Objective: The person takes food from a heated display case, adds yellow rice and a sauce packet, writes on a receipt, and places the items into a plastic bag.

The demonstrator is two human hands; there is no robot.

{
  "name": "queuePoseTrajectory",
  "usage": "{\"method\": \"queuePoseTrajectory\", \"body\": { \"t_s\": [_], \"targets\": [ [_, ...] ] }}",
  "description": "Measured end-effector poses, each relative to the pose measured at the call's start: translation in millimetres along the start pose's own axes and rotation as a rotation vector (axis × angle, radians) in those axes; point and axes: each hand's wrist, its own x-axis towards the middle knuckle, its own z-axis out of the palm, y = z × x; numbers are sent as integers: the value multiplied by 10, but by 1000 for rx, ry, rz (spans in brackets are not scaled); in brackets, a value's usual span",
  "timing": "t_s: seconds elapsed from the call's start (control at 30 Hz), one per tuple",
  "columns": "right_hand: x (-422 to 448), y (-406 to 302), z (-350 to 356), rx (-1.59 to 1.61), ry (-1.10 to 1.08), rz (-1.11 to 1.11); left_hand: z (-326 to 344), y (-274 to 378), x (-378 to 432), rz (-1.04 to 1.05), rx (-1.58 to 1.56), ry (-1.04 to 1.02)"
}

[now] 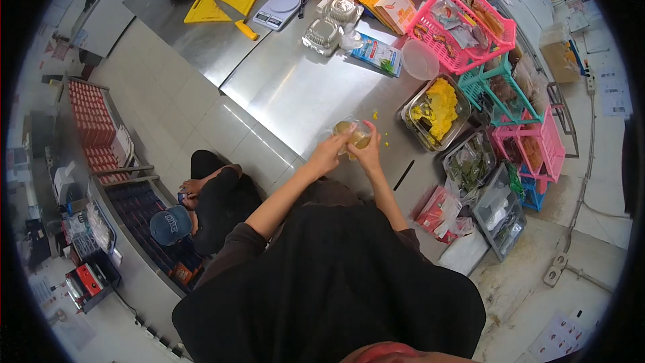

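Note:
Above the steel table (282, 80), close to its front edge, both my hands are on a small clear plastic container (360, 139) with something yellow-brown in it. My left hand (328, 153) lays its fingers across the container's left side and top. Thumb and fingers of my right hand (370, 152) grip it from the right. Part of the container is hidden behind my fingers, and I cannot tell whether it is one piece or two. Right of my hands, a steel tray (407, 109) holds a yellow mash (442, 106) and a dark utensil. Yellow crumbs (375, 115) dot the tabletop.
A knife (237, 20) lies over a yellow cutting board (207, 4), beside a kitchen scale (277, 10). Clear clamshell boxes (323, 35), a round tub (420, 60), stacked baskets (466, 35), a tray of green leaves (472, 161) and a black pen (404, 175) surround the work area. A person (221, 201) sits low at left.

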Motion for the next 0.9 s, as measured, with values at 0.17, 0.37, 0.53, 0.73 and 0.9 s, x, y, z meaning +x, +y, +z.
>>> {"method": "queuePoseTrajectory", "body": {
  "t_s": [0.17, 0.37, 0.53, 0.73, 0.9],
  "targets": [
    [58, 94, -3, -90, 210, -41, 127, 326, -35, 15, -123, 0],
    [-95, -255, -300, -201, 305, -192, 69, 150, -91, -363, -1064, 85],
    [-399, -765, -425, -203, 178, -329, 103, -44, 269, -927, -1749, -26],
    [-485, -688, -353, -225, 172, -305, 328, 447, 351, -749, -1673, 271],
    [-499, -605, -323, -159, 219, -274, 509, 339, 282, -844, -1567, 204]
  ]
}}
